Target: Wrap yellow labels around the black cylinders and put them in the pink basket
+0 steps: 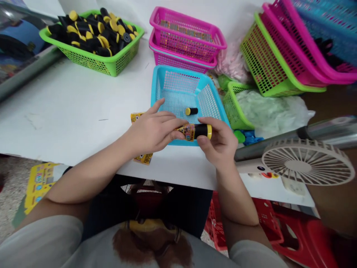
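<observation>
Both hands meet over the front rim of a blue basket (pixel 173 80). My right hand (pixel 219 143) pinches a small black tube with a yellow cap (pixel 201 131) at its capped end. My left hand (pixel 153 130) presses its fingers onto a yellow printed label (pixel 187 131) wrapped on the tube's other end. A sheet of yellow labels (pixel 143 159) lies on the white table (pixel 69 108) under my left hand. One more black tube with a yellow cap (pixel 191 111) lies inside the blue basket.
A green basket (pixel 111 65) full of black and yellow tubes stands at the back left. Two stacked pink baskets (pixel 186 52) sit behind the blue one. Green and pink baskets (pixel 279 63) lean at the right, by plastic bags (pixel 273 111). A small white fan (pixel 306 165) stands at the right front edge.
</observation>
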### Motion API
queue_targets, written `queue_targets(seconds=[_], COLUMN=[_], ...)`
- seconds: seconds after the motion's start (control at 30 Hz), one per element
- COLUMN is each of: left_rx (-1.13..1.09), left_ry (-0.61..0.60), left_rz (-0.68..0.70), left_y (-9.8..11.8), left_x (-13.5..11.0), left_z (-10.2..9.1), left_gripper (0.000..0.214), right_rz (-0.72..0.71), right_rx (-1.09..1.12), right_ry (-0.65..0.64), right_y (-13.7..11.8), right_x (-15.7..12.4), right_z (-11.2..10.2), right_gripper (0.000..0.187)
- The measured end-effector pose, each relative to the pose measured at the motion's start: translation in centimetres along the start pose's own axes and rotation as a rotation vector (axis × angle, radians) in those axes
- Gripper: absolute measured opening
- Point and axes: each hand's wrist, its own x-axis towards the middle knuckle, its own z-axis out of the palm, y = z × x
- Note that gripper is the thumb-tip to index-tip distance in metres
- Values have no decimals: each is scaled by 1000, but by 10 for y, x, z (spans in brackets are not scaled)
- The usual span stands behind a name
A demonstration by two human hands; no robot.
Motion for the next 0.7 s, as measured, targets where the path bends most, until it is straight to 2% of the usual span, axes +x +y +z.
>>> queue_targets(seconds=[0.13,0.23,0.37,0.47,0.6,0.7], left_rx=[-191,-309,-351,-341,-326,-352], left_ry=[31,64,58,26,41,61], left_rz=[-62,-151,-224,-249,-215,-174], left_y=[8,12,13,14,14,11], left_x=[1,0,-2,-1,-3,-5], left_z=[-6,-5,1,4,7,12], left_gripper=[42,39,53,62,60,71], right_rz=[-15,-36,17,118,238,259], right_rx=[-20,-25,52,220,397,409], right_ry=[-47,-109,-119,-83,-38,1], right_y=[2,1,0,-1,-2,-3], right_x=[1,5,8,7,6,5], right_z=[-3,-7,-4,1,3,3], right_gripper=[40,41,37,39,34,32])
